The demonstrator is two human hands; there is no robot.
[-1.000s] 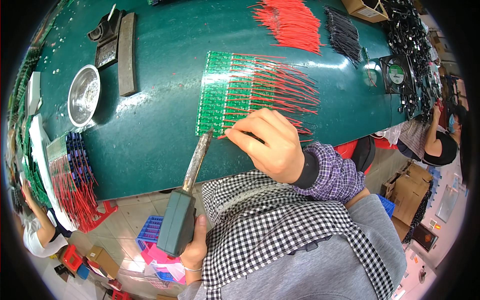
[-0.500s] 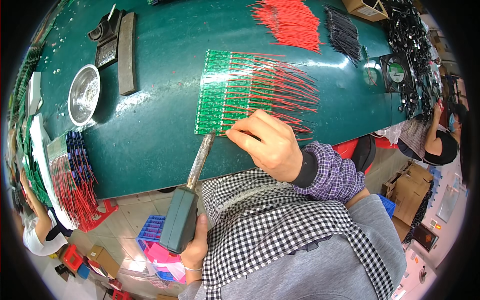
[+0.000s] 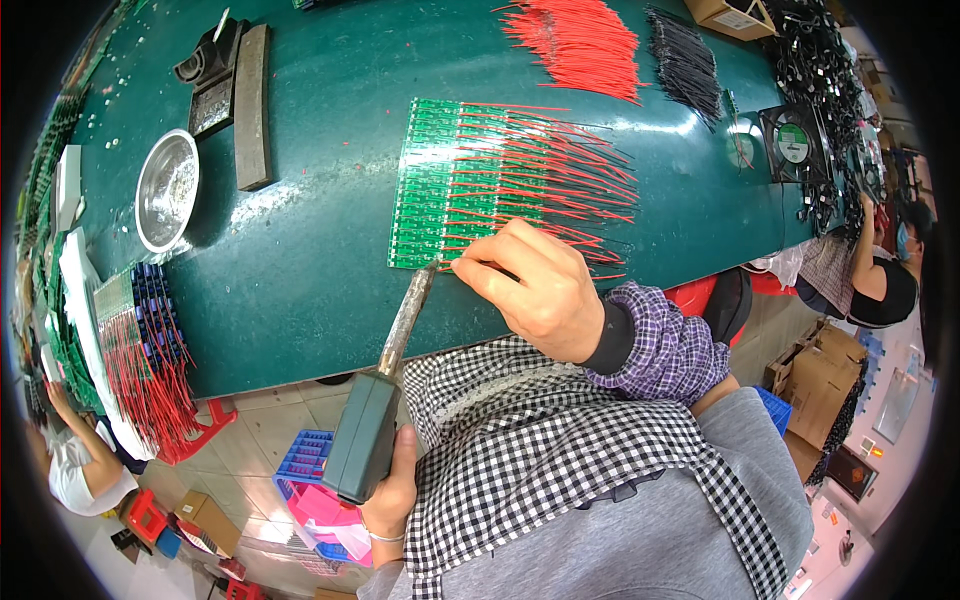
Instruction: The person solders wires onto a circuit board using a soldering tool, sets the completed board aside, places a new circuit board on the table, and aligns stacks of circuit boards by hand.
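My left hand (image 3: 392, 485) is wrapped round the dark grey-green handle of a soldering iron (image 3: 363, 437). Its long metal shaft slants up, and the tip rests at the near edge of a green circuit board panel (image 3: 415, 215). Beside that tip, the thumb and forefinger of my right hand (image 3: 535, 290) are pinched together on a thin red wire (image 3: 448, 265), mostly hidden by the fingers. Rows of red wires (image 3: 570, 180) with black ones among them run rightward from the panel over the green table.
Bundles of red wires (image 3: 575, 45) and black wires (image 3: 685, 60) lie at the far right. A metal bowl (image 3: 168, 190) and an iron stand (image 3: 212, 75) sit at left, near wired boards (image 3: 150, 340). A fan (image 3: 793, 143) stands at right. Other people work at both sides.
The soldering iron's tip has shifted slightly right along the panel's near edge, closer to my right fingertips. My right hand has stayed in place.
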